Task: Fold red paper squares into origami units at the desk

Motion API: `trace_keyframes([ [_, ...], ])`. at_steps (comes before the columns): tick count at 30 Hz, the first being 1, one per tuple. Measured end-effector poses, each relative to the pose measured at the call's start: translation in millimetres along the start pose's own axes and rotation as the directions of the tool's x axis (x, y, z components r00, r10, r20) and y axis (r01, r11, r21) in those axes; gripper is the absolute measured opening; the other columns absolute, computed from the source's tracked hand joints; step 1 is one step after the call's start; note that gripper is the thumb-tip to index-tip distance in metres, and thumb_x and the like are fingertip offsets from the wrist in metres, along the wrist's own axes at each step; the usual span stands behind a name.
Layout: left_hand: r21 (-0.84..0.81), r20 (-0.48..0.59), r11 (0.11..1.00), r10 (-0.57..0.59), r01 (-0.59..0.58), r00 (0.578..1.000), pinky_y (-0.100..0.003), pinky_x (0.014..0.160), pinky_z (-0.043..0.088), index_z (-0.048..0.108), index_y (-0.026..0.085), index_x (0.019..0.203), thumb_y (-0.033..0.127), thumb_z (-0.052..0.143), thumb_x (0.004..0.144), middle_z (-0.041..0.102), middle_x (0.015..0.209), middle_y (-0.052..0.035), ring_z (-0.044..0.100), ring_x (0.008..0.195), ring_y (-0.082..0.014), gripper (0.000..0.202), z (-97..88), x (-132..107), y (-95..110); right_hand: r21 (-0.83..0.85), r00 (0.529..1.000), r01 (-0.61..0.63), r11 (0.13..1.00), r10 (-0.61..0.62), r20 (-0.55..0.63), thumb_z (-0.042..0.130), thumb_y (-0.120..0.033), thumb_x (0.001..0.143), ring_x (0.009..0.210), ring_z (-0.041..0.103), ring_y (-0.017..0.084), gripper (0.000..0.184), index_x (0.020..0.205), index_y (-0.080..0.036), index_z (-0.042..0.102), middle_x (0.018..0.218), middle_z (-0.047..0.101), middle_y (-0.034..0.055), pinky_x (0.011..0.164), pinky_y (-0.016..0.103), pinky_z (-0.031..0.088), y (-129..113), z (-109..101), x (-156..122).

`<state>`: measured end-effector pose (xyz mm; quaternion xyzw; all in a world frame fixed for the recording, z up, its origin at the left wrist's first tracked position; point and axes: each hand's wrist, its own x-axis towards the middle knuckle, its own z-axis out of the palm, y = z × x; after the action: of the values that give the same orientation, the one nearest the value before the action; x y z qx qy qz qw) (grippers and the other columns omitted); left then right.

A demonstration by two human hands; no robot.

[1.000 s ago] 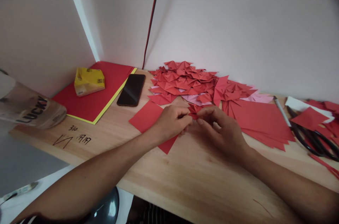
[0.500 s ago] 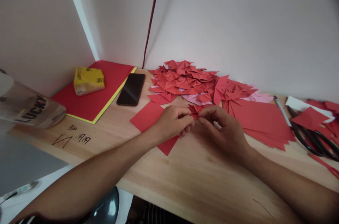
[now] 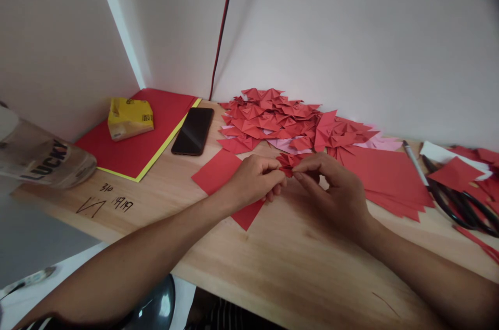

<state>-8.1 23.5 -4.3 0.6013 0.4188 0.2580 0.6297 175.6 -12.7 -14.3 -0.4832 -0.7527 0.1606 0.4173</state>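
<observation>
- Head bent to fine work: the left hand (image 3: pixel 259 179), curled almost closed, pinches the near left edge of a small folded red paper (image 3: pixel 288 160), just in front of the heap of folded papers (image 3: pixel 273 117).
- The right hand (image 3: pixel 335 184) pinches the paper's other side between thumb and forefinger, its palm loosely rounded; the fingers hide much of the paper, so its exact creases cannot be told.
- Good form here would likely mean a steady left pinch, edges matched before pressing, and light right-hand pressure, since a stray crease in thin paper would probably stay.
- The heap bristles with sharp, pleated points, matte red with pale pink between.
- Flat by contrast, a smooth red sheet (image 3: pixel 216 171) lies in front of the heap, partly hidden by the left arm; a fanned stack of red sheets (image 3: pixel 393 176) sits to the heap's right.
- Left of the heap, a glossy black phone (image 3: pixel 193 131) rests on pale, grained wood.
</observation>
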Motion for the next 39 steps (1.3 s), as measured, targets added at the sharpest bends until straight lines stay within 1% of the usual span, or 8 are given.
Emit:
trace_keyframes([
  [6, -0.001, -0.023, 1.0, -0.002, 0.002, 1.0, -0.015, 0.035, 0.041, 0.06, 0.014, 0.063, 0.012, 0.049, 0.076, 0.059, 0.051, 0.0021, 0.053, 0.038, -0.0067, 0.017, 0.1, -0.1, -0.5, -0.029, 0.999, 0.033, 0.999, -0.033, 0.009, 0.062, -0.014, 0.088, 0.062, 0.053, 0.013, 0.009, 0.086, -0.023, 0.064, 0.078, 0.066, 0.0004, 0.054, 0.026, 0.04, 3.4, 0.8, -1.7],
  [15, 0.015, -0.019, 1.0, 0.002, -0.002, 1.0, -0.015, 0.035, 0.041, 0.06, 0.014, 0.064, 0.012, 0.049, 0.077, 0.059, 0.052, 0.0022, 0.053, 0.038, -0.0066, 0.017, 0.0, 0.0, -1.6, -0.027, 0.999, 0.004, 1.0, -0.003, 0.053, 0.061, -0.017, 0.091, 0.066, 0.054, 0.014, 0.006, 0.09, -0.021, 0.065, 0.08, 0.065, 0.0019, 0.057, 0.027, 0.042, 3.5, 1.8, -0.9],
  [19, 0.015, -0.016, 1.0, -0.009, 0.009, 1.0, -0.015, 0.035, 0.041, 0.059, 0.014, 0.063, 0.011, 0.048, 0.076, 0.059, 0.052, 0.0021, 0.053, 0.038, -0.0068, 0.017, 0.2, 1.2, -1.3, -0.011, 0.998, 0.038, 0.999, -0.038, 0.051, 0.059, -0.015, 0.092, 0.071, 0.056, 0.015, 0.01, 0.095, -0.022, 0.066, 0.084, 0.066, 0.0029, 0.058, 0.028, 0.043, 5.4, 1.3, -1.9],
  [23, -0.012, -0.006, 0.999, -0.033, 0.033, 0.999, -0.015, 0.035, 0.04, 0.059, 0.014, 0.064, 0.011, 0.048, 0.077, 0.059, 0.052, 0.0021, 0.054, 0.038, -0.0068, 0.017, 0.5, 2.0, -0.9, 0.024, 0.996, 0.077, 0.997, -0.078, 0.048, 0.058, -0.013, 0.093, 0.081, 0.06, 0.017, 0.015, 0.099, -0.024, 0.067, 0.091, 0.068, 0.0044, 0.063, 0.03, 0.045, 7.1, 1.7, -2.2],
  [28, -0.046, 0.006, 0.998, -0.04, 0.04, 0.999, -0.015, 0.035, 0.04, 0.06, 0.013, 0.062, 0.009, 0.049, 0.076, 0.059, 0.051, 0.0015, 0.054, 0.037, -0.0071, 0.017, 0.3, 2.3, -0.9, 0.041, 0.994, 0.092, 0.995, -0.095, 0.061, 0.058, -0.013, 0.092, 0.081, 0.06, 0.017, 0.016, 0.098, -0.024, 0.067, 0.09, 0.067, 0.0041, 0.063, 0.03, 0.046, 7.2, 2.2, -1.5],
  [33, -0.088, 0.033, 0.995, -0.047, 0.05, 0.998, -0.015, 0.034, 0.039, 0.059, 0.013, 0.062, 0.008, 0.047, 0.076, 0.059, 0.049, 0.0012, 0.054, 0.036, -0.0076, 0.019, -1.5, 3.9, 0.3, 0.049, 0.994, 0.098, 0.994, -0.1, 0.047, 0.06, -0.013, 0.092, 0.081, 0.061, 0.016, 0.016, 0.098, -0.024, 0.068, 0.091, 0.068, 0.0033, 0.064, 0.03, 0.047, 7.5, 1.9, -1.8],
  [39, -0.156, 0.106, 0.984, -0.069, 0.085, 0.992, -0.016, 0.035, 0.04, 0.059, 0.012, 0.063, 0.008, 0.046, 0.08, 0.06, 0.051, -0.0001, 0.054, 0.037, -0.0078, 0.022, -2.8, 4.0, 3.6, 0.064, 0.992, 0.108, 0.992, -0.111, 0.053, 0.058, -0.011, 0.092, 0.082, 0.061, 0.016, 0.017, 0.099, -0.024, 0.068, 0.091, 0.068, 0.0034, 0.065, 0.029, 0.048, 7.5, 2.0, -1.8],
])
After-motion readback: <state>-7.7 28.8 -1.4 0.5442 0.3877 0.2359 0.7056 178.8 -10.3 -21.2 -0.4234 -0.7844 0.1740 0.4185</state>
